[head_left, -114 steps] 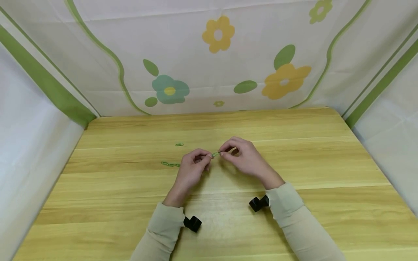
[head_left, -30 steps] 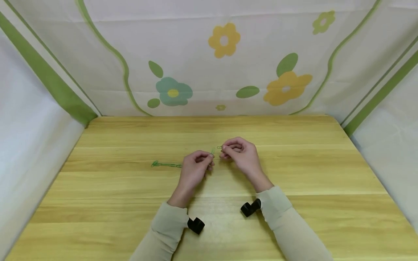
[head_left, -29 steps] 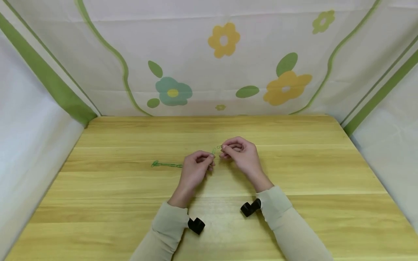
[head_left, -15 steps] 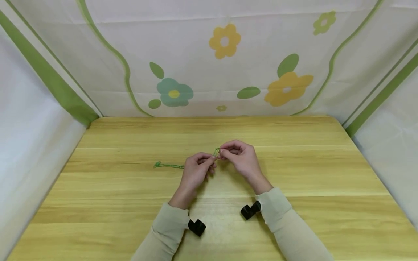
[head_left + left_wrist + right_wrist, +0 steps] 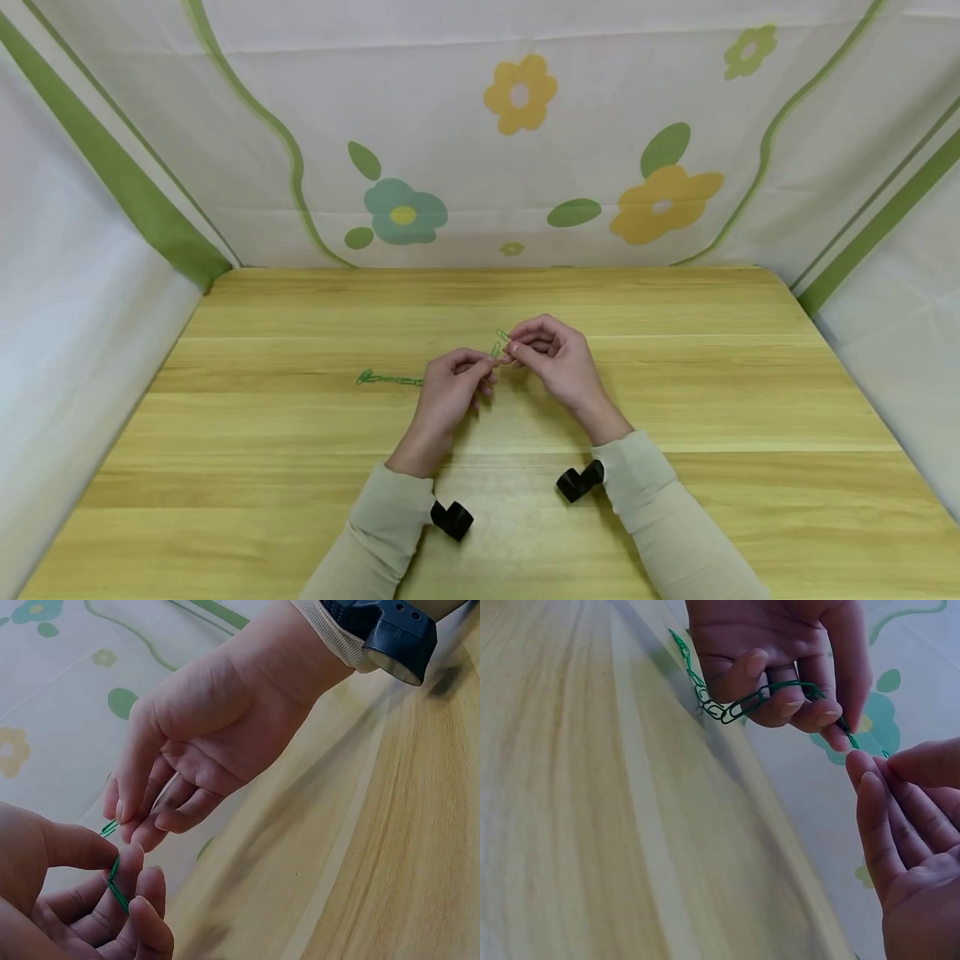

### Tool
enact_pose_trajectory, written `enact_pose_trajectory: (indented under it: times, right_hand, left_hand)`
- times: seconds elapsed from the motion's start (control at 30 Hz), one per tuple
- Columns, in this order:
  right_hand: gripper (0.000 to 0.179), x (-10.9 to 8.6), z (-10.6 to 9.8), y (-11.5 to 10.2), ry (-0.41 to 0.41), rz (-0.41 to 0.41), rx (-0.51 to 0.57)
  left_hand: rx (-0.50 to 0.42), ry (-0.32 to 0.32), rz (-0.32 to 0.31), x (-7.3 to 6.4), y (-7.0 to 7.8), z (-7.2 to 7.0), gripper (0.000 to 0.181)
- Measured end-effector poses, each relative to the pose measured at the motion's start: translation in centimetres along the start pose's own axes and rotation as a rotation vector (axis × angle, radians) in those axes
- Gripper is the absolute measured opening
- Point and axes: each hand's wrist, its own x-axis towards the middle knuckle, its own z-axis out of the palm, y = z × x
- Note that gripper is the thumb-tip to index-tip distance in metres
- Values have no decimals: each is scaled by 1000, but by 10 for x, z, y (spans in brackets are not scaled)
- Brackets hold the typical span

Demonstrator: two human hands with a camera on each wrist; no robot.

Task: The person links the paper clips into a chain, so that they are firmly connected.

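A chain of green paper clips (image 5: 390, 380) lies on the table to the left and runs up to my left hand (image 5: 450, 387). Thumb and index finger of that hand pinch it near its end, and one clip (image 5: 496, 348) sticks up past the fingertips. In the right wrist view the chain (image 5: 735, 709) drapes across the left hand's fingers. My right hand (image 5: 551, 358) pinches a separate green paper clip (image 5: 502, 335), held just above and right of the chain's end. Whether the two clips touch cannot be made out.
The hands are over a wooden table (image 5: 712, 375). White cloth with printed flowers (image 5: 480, 150) stands behind it and at both sides. A black wrist camera (image 5: 453, 521) is on the left sleeve and another black camera (image 5: 579, 482) on the right.
A loose clip seen on the table 3.8 s ago is gone from there. In the last half second my right hand has lifted its clip slightly, tilting it up and left. The left hand barely moved.
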Motion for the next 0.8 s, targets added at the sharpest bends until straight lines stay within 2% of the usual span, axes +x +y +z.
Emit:
enact_pose_trajectory:
  times: [0.17,0.4,0.63,0.8]
  right_hand:
    - [25,0,-1,-2,-12,15,-7]
    - [15,0,-3,-2,-5,64,-85]
    - [12,0,-1,-2,-6,73,-156]
    - [11,0,0,-2,-9,69,-174]
  left_hand:
    - [-3,-5,-9,0,2,-1,17]
    - [-3,-21,-28,-2,4,-1,18]
    - [8,-38,-24,-2,4,-2,19]
    - [-20,-48,-27,-2,5,-4,20]
